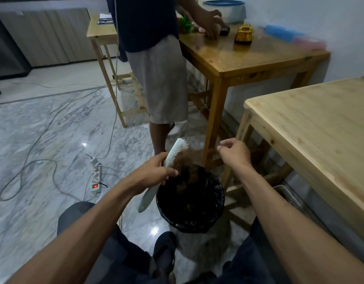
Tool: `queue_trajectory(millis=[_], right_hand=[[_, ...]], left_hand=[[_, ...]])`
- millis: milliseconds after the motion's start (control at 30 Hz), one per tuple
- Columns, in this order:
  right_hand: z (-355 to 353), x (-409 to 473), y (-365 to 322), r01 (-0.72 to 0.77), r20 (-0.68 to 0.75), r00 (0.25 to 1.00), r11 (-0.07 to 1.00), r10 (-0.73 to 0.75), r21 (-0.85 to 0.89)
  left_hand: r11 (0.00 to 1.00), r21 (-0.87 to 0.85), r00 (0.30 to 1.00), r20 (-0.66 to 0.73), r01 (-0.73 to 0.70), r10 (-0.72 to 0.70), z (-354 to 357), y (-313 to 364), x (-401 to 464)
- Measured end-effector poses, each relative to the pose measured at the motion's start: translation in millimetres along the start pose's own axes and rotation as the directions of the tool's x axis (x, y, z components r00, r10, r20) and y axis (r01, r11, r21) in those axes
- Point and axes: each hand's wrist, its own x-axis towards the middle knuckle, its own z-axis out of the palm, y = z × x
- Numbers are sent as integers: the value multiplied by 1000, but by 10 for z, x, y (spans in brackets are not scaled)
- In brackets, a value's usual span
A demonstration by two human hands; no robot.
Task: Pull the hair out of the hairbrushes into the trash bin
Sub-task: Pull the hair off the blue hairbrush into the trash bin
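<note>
I see my left hand (156, 171) with its fingers curled round the neck of one pale mint-green plastic hairbrush (166, 167), thumb across the front, gripping it where handle meets head. The brush stands tilted, bristles facing right, its head up above the hand and its handle end pointing down past the near left rim of the bin. One tuft of brown hair (185, 158) clings to the bristles and trails down toward the bin. My right hand (234, 152) hangs to the right of the brush, apart from it, thumb and forefinger drawn together as in a pinch; whether any strands are between them I cannot tell.

Below both hands stands one round trash bin lined with a black plastic bag (216, 210), on the marble floor, with clumps of brownish hair inside.

Further out I count three wooden tables: one pale wooden table (320, 130) at the right, one darker varnished wooden table (248, 58) behind the bin, one small wooden table (101, 31) at the back left. On the varnished one sits one yellow toy truck (244, 33). One other person in grey shorts (162, 85) stands at that table. One white power strip (96, 177) with a lit red switch lies on the floor at the left.
</note>
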Motion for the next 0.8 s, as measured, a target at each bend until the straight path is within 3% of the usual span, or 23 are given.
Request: queue_trajectory(millis=[67, 133, 233, 267, 433, 500, 600, 667, 800], right_hand=[[9, -44, -5, 43, 85, 996, 998, -38, -47], [46, -99, -16, 122, 199, 972, 992, -124, 21], [143, -210, -13, 205, 454, 859, 972, -237, 119], [185, -220, 11, 212, 480, 839, 967, -256, 145], [227, -154, 75, 206, 258, 943, 978, -210, 42], [160, -144, 73, 182, 166, 969, 983, -182, 14], [-39, -75, 99, 16, 22, 1000, 991, -19, 131], [-151, -8, 166, -55, 61, 997, 989, 47, 140], [-97, -34, 194, -14, 285, 958, 998, -3, 60]], left_hand=[[996, 86, 1000, 2, -7, 7, 27, 8, -11], [995, 104, 1000, -28, -6, 8, 83, 16, -6], [997, 73, 998, -58, 6, -2, 173, 32, 17], [996, 85, 998, -69, 8, -3, 182, 26, 27], [990, 131, 994, -96, 57, -44, 89, -50, 41], [993, 44, 990, -97, 107, -103, 61, -103, 43], [972, -119, 958, -186, 201, -220, -21, -209, 41], [952, -198, 944, -190, 232, -269, -85, -286, 10], [951, -248, 964, -139, 187, -226, -29, -269, -33]])
